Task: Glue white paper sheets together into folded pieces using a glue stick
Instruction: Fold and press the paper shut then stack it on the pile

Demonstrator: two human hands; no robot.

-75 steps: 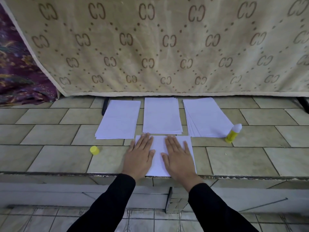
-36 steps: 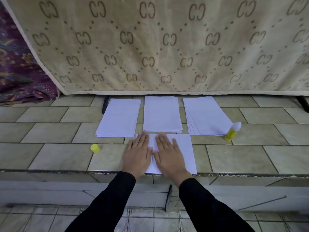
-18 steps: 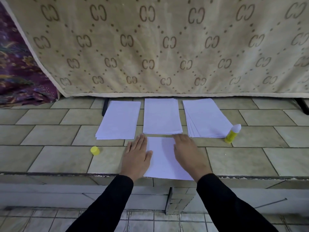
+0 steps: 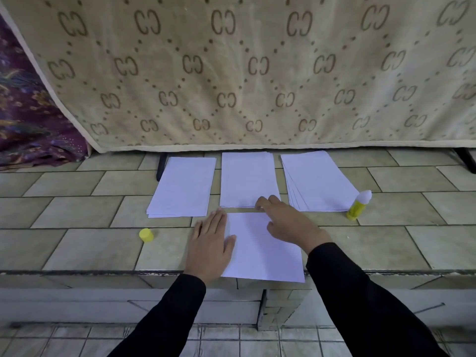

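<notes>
Lying under left fingers point(image 4: 215, 222), sheet point(image 4: 262, 253), right fingers point(image 4: 265, 202) seemingly beyond it

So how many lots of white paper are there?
4. At the back, in a row: left stack, middle stack, right stack. In front, one piece partly under the left hand. Sheets inside stacks can't be counted.

A large beige cloth point(image 4: 257, 73), printed with brown paired-C marks and dotted diamond lines and edged with a pale hem, fills the upper part of the frame. A purple patterned fabric point(image 4: 28, 119) lies bunched at the left edge beside it. Under the hem, two dark legs show, one left of centre point(image 4: 161, 166) and one at the far right point(image 4: 467, 161). They stand on the table point(image 4: 77, 210), which is faced in greenish-beige tiles. Pale floor tiles point(image 4: 77, 341) run along the bottom of the frame.
</notes>
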